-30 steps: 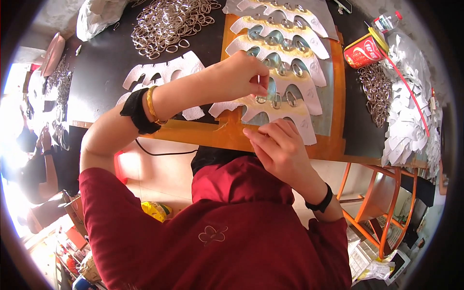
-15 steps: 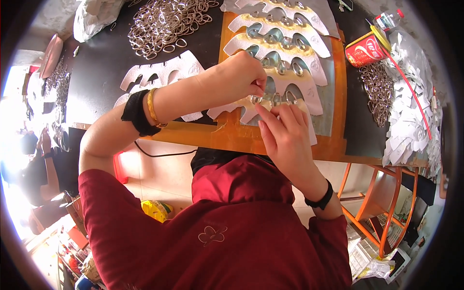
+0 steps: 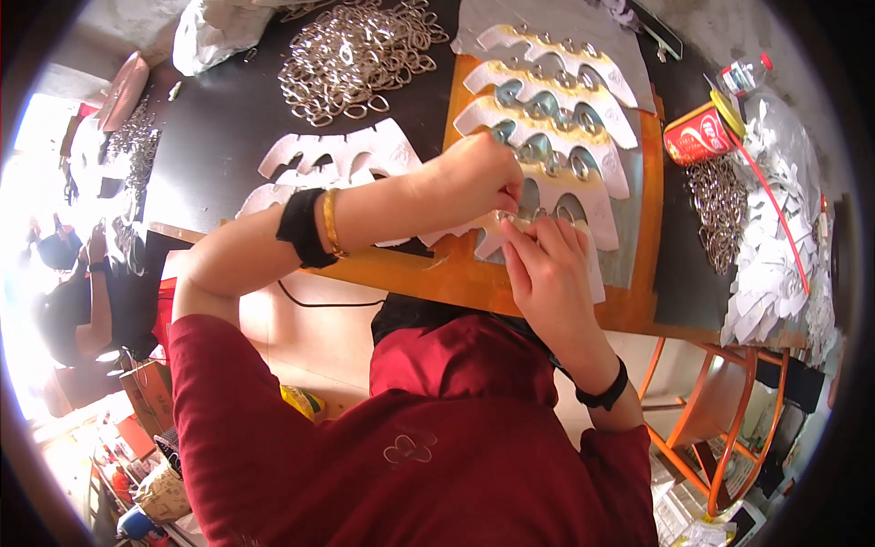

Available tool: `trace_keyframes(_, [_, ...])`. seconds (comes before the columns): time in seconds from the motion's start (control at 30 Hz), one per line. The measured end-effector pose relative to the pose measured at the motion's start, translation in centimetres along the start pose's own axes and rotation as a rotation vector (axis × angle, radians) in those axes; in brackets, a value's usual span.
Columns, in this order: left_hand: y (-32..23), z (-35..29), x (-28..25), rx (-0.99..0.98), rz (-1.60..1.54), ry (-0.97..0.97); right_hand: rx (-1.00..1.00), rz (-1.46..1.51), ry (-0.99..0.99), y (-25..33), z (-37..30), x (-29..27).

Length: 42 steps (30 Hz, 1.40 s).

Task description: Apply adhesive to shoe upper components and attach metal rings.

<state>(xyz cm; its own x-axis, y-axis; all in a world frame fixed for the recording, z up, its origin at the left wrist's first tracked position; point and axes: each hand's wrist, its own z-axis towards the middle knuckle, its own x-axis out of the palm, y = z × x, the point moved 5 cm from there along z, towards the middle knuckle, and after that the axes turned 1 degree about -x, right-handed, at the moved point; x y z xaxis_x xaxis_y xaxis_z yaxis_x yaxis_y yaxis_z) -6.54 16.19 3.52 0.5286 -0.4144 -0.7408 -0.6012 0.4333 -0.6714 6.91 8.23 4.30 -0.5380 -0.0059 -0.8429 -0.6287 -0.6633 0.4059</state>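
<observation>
Hard to see much of the action — your left hand [image 3: 478,178] and right hand [image 3: 551,269] cover most of the white scalloped strip [image 3: 597,273] nearest you, and whatever metal bit is at your fingertips is just a glint. Left grip looks pinched, thumb to finger, but I can't tell on what. Right grip has bent fingers with the index tip close by; can't tell if it's holding anything either. Far left is blown out by glare, so the person [image 3: 73,292] there is a blur.

Your surface [image 3: 214,159] is dark with an orange-brown taped border [image 3: 456,283]; a heap of metal rings [image 3: 351,59] sits far left, a red can [image 3: 694,139] and white scraps [image 3: 770,246] on the right. Orange chair [image 3: 729,410] below, pale floor.

That strip lies on the taped part, long axis running left to right — its right end bends toward you.
</observation>
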Motion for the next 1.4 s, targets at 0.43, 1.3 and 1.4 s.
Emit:
trace_keyframes(0.43, [12.7, 1.9, -9.6, -0.047, 0.66, -0.274, -0.002, 0.103, -0.085, 1.4, -1.1, -2.0])
trace_keyframes(1.3, [1.3, -2.4, -2.6, -0.138, -0.12, 0.054, -0.068, 0.205, -0.021, 2.8, -0.8, 0.3])
trace_keyframes(1.4, [1.6, -2.2, -1.9, -0.078, -0.074, 0.016, -0.069, 0.192, 0.003, 2.7, -1.0, 0.6])
